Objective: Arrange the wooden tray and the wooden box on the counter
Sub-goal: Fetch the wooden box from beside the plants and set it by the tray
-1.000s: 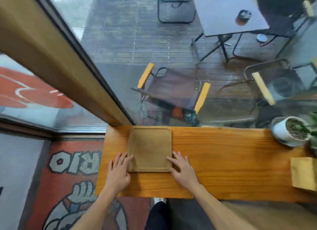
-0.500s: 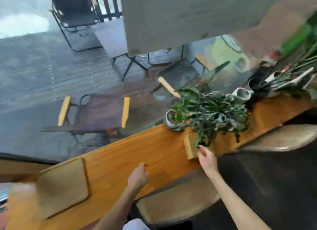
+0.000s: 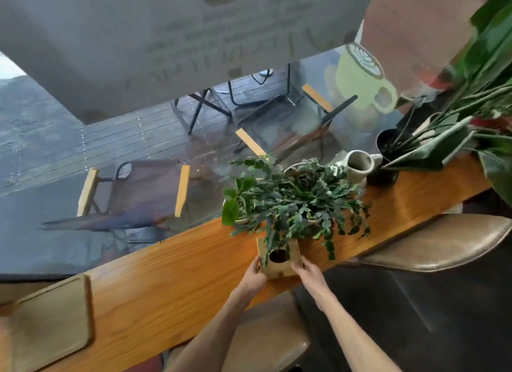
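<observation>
Two hands close on one wooden box [image 3: 279, 256]: the left hand [image 3: 253, 277] has its fingers [image 3: 256, 263] pressed to the box's left wall, the right hand [image 3: 309, 273] has its fingers [image 3: 296, 264] against the right wall, so the box is pinched between them. It sits near the front edge of the bench [image 3: 166, 283], with trailing stems of a leafy plant [image 3: 299, 202] draped over its top and across the round hole there. I judge it stiff, light and dry enough to grip by those two flat side walls; the risk lies in snagging the stems, so it should slide out low toward the person. One wooden tray [image 3: 50, 324] lies flat well apart, at the bench's left end. Beyond the plant stand one pale jug [image 3: 358, 164] and one dark pot [image 3: 388, 147]. Two stool seats show below the bench.
</observation>
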### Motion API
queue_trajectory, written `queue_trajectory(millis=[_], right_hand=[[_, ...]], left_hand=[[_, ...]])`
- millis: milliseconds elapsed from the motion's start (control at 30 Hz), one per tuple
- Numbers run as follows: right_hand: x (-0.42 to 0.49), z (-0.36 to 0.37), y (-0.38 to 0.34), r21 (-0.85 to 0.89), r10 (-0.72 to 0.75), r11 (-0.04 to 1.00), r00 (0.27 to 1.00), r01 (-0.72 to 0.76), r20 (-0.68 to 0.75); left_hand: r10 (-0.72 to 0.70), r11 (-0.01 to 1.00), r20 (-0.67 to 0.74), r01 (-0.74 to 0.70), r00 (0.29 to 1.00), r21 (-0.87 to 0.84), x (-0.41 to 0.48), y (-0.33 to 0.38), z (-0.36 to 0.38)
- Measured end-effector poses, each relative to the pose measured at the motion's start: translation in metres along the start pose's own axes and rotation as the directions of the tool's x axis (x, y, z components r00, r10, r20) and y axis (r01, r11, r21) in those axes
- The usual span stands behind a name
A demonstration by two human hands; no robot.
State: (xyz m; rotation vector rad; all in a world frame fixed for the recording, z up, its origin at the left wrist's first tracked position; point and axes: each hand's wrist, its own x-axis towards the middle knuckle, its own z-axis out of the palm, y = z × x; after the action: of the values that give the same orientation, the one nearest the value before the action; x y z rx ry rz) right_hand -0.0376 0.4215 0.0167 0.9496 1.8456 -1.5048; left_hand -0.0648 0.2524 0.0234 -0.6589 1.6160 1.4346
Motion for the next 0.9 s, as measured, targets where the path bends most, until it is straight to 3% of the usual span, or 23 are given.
queue_trajectory(millis=[100, 267, 467, 667, 800, 900], right_hand=[[-0.008, 0.024, 0.000, -0.026, -0.020, 0.999, 0.997, 0.022, 0.073], [-0.034, 0.113, 0.004, -0.029, -0.052, 0.998, 0.972, 0.061, 0.229], [-0.116, 0.250, 0.003, 0.063, -0.100, 0.995, 0.906, 0.081, 0.412], [-0.231, 0.372, 0.032, 0.016, -0.213, 0.968, 0.782, 0.252, 0.586], [-0.298, 0.448, 0.069, -0.042, -0.259, 0.922, 0.694, 0.385, 0.672], [-0.342, 0.500, 0.091, -0.066, -0.284, 0.885, 0.646, 0.460, 0.709]], left_hand=[[0.031, 0.999, -0.055, -0.029, 0.998, 0.038, -0.010, -0.007, -0.024], [0.186, 0.982, -0.309, -0.163, 0.933, 0.100, -0.060, -0.038, -0.109], [0.236, 0.953, -0.612, -0.304, 0.755, -0.008, -0.163, -0.109, -0.225], [0.270, 0.826, -0.807, -0.558, 0.525, -0.086, -0.283, -0.225, -0.322], [0.208, 0.767, -0.880, -0.630, 0.426, -0.124, -0.361, -0.322, -0.369], [0.125, 0.737, -0.904, -0.648, 0.409, -0.191, -0.401, -0.374, -0.392]])
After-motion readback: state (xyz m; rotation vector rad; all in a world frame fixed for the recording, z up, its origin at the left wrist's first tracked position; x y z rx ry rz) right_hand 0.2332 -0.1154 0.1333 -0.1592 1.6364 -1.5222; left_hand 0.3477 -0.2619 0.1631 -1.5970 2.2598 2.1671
